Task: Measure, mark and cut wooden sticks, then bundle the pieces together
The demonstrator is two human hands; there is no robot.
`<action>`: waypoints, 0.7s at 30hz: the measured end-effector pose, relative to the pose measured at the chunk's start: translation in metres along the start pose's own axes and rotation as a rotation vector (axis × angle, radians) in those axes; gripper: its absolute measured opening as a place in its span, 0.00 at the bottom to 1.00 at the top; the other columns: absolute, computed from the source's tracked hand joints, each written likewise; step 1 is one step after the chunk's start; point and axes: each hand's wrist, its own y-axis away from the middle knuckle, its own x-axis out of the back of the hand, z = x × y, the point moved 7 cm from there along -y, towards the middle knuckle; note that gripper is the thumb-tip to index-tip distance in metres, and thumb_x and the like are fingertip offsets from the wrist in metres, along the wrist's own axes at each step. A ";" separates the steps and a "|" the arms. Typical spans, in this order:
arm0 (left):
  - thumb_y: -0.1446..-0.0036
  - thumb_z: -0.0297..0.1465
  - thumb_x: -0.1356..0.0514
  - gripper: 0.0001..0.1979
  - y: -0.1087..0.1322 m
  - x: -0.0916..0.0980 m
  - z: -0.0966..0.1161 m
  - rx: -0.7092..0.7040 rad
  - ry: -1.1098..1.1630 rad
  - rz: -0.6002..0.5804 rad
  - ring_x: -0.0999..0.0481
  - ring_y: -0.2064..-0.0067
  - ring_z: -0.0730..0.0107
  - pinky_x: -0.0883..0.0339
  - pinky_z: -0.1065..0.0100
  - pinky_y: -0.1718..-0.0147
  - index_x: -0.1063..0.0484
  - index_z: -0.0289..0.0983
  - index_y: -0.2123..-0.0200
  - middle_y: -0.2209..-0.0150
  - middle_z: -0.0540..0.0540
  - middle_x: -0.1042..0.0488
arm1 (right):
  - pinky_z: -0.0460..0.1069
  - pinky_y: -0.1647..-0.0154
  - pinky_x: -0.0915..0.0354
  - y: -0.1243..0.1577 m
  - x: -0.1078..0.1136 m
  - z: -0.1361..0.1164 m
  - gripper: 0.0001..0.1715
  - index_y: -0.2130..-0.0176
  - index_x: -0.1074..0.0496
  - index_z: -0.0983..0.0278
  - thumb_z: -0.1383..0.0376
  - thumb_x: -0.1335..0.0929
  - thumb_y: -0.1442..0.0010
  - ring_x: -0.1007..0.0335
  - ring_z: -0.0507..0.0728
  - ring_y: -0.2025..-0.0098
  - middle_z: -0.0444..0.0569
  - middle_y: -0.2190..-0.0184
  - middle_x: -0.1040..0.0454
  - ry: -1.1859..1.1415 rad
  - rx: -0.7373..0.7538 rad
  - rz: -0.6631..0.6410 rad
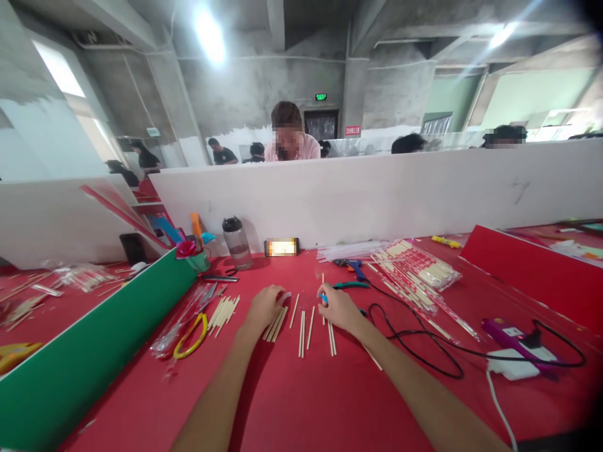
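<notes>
On the red table [306, 402], several thin pale wooden sticks [302, 333] lie side by side in front of me. My left hand [264, 306] rests on a small bunch of sticks [276, 326], fingers curled down over them. My right hand [338, 309] is closed in a pinch on one upright stick [323, 282], with a small blue thing at the fingertips that I cannot make out. Another bundle of sticks [223, 312] lies to the left.
A green divider board [94, 351] runs along the left, a red one [532, 270] on the right. A white partition [377, 194] stands behind, with a person beyond it. Packs of chopsticks [419, 263], a glue gun [351, 267], a black cable [424, 351], a power strip [516, 367], a bottle [236, 242] and a phone [281, 247] lie around.
</notes>
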 end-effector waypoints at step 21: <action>0.37 0.27 0.48 0.07 -0.010 -0.020 0.004 -0.047 -0.145 -0.078 0.28 0.57 0.60 0.40 0.65 0.58 0.30 0.34 0.62 0.61 0.39 0.25 | 0.47 0.66 0.38 -0.017 0.022 0.021 0.12 0.64 0.31 0.64 0.63 0.41 0.34 0.31 0.54 0.71 0.47 0.70 0.25 -0.259 0.127 -0.041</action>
